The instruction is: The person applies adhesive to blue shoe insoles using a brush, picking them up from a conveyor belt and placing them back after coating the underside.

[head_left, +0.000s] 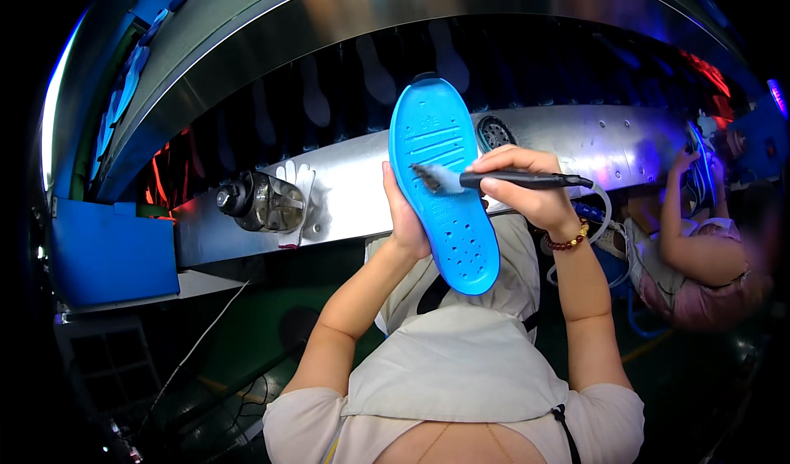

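A bright blue shoe sole (pixel 465 217) stands tilted lengthwise in front of me, its ridged and perforated face toward me. My left hand (pixel 405 219) grips it from its left edge, the fingers mostly hidden behind it. In my right hand (pixel 533 186) is a brush (pixel 448 182) with a black handle, pinched between thumb and fingers. Its pale, dark-tipped bristles touch the middle of the sole. A clear hose (pixel 607 209) runs from the handle's end, down past my wrist.
Dark sole shapes (pixel 378 73) line the rack beyond the metal bench (pixel 350 192). A bottle (pixel 276 203) and a white glove (pixel 298 180) lie left; a dark round-ended piece (pixel 494 132) sits behind the sole. A co-worker (pixel 699 242) handles something blue at right.
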Demonstrator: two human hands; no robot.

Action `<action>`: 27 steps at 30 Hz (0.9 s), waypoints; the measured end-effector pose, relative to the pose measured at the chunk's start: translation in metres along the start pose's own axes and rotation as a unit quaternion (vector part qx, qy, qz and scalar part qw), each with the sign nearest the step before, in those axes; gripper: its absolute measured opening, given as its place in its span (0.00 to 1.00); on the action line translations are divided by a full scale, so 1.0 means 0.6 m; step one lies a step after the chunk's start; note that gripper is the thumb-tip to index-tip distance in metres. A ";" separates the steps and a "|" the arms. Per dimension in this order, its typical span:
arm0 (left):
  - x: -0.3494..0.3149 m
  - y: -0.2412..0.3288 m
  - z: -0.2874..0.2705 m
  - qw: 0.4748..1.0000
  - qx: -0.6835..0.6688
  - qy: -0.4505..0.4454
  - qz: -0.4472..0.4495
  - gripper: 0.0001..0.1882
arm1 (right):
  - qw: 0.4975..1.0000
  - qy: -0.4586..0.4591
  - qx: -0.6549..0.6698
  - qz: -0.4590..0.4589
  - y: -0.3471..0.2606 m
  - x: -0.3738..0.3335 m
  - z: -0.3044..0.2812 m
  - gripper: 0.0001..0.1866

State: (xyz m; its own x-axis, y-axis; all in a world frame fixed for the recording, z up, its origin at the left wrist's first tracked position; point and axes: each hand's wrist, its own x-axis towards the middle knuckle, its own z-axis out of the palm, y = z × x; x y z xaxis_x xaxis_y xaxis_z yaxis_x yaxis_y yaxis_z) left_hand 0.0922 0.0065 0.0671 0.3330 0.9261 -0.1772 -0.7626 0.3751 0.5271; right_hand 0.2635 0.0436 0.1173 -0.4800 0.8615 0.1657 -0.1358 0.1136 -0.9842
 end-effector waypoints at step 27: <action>0.012 0.081 0.034 0.986 0.006 0.021 0.168 0.52 | 0.992 -0.042 -0.088 -0.078 0.002 -0.061 -0.016 0.11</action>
State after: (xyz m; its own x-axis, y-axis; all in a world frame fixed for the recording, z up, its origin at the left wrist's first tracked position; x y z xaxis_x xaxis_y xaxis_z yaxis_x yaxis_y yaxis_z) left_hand 0.0688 0.0304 0.1081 0.0404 0.9989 -0.0250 -0.8196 0.0474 0.5710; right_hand 0.2890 0.0171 0.1096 -0.5363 0.7835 0.3140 -0.0644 0.3329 -0.9407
